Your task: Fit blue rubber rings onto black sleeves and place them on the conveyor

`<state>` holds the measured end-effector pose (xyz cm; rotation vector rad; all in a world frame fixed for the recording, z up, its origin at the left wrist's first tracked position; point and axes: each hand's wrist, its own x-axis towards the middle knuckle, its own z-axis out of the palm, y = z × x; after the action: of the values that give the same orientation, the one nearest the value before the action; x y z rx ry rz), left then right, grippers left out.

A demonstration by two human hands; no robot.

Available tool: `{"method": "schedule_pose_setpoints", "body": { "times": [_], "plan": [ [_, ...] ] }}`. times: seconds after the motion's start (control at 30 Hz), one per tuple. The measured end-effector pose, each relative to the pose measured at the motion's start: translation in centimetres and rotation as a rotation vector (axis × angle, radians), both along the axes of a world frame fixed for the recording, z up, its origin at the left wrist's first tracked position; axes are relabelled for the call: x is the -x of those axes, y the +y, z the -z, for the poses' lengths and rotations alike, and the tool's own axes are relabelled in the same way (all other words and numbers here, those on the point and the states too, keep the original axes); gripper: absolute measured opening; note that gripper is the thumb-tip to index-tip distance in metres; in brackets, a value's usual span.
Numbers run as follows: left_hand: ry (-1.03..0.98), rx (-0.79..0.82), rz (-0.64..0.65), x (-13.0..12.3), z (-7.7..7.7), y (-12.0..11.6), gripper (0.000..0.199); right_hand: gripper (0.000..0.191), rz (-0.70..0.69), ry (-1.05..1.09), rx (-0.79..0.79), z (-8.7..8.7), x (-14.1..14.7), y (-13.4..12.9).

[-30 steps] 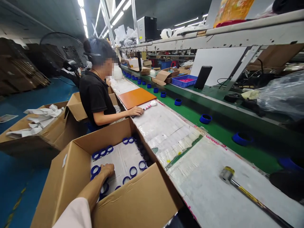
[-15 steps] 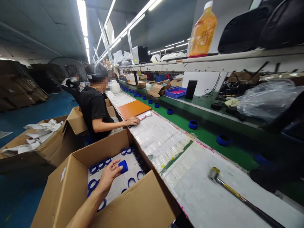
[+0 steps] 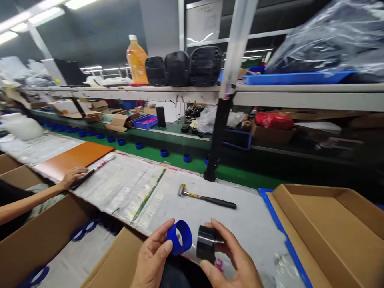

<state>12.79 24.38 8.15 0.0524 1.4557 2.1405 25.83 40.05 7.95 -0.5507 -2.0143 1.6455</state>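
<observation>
My left hand [image 3: 154, 254] grips a blue ring [image 3: 186, 237] by its left side, thumb in front and fingers behind. Close to its right, my right hand [image 3: 232, 256] holds a black ring [image 3: 205, 243] between thumb and fingers. A small gap separates the two rings, both held over the near edge of the white-covered table [image 3: 168, 200]. Beyond them on that surface lies a hammer [image 3: 207, 198] with a black handle.
An open carton [image 3: 126, 256] with blue rings is at lower left. A co-worker's hand [image 3: 73, 176] rests by an orange board [image 3: 75, 158]. Blue rings line the green belt [image 3: 174, 158]. At right is a cardboard tray [image 3: 333, 236]; a black-wrapped post [image 3: 219, 140] stands behind.
The view has swung right, away from the carton. My left hand has left the carton and is now over the table edge with a blue ring. My right hand has come into view holding a black ring.
</observation>
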Motion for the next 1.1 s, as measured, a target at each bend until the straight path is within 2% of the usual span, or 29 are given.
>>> {"method": "schedule_pose_setpoints", "body": {
  "times": [0.1, 0.27, 0.37, 0.53, 0.63, 0.77, 0.97, 1.03, 1.1],
  "plan": [
    [0.002, 0.003, 0.028, -1.8, -0.9, 2.3, 0.064, 0.069, 0.002, -0.027, -0.025, 0.2, -0.2, 0.4],
    [0.004, 0.015, 0.058, -2.7, -2.2, 3.5, 0.059, 0.070, -0.042, -0.047, -0.065, 0.8, -1.1, 1.0],
    [0.013, 0.025, 0.034, -2.7, -2.0, 3.9, 0.059, 0.070, -0.035, 0.007, -0.128, 1.0, -1.2, 1.0],
    [-0.013, 0.025, -0.072, -3.0, -0.6, 4.6, 0.057, 0.070, -0.034, 0.036, -0.186, 1.4, -1.6, 1.1],
    [0.066, 0.013, -0.120, -3.4, -0.4, 5.1, 0.058, 0.072, -0.059, 0.077, -0.247, 1.6, -1.9, 1.2],
    [0.042, -0.012, 0.034, -3.7, -1.0, 5.5, 0.060, 0.077, -0.018, 0.173, -0.380, 1.4, -2.1, 1.3],
    [-0.048, -0.003, 0.080, -3.7, -1.7, 5.9, 0.054, 0.067, 0.090, 0.258, -0.581, 1.5, -1.7, 1.4],
    [-0.077, -0.008, 0.110, -3.5, -1.6, 6.0, 0.054, 0.063, 0.117, 0.279, -0.595, 1.8, -1.7, 1.3],
    [-0.062, -0.006, 0.121, -3.5, -1.5, 6.0, 0.055, 0.063, 0.131, 0.267, -0.543, 2.1, -1.7, 1.1]
  ]
}}
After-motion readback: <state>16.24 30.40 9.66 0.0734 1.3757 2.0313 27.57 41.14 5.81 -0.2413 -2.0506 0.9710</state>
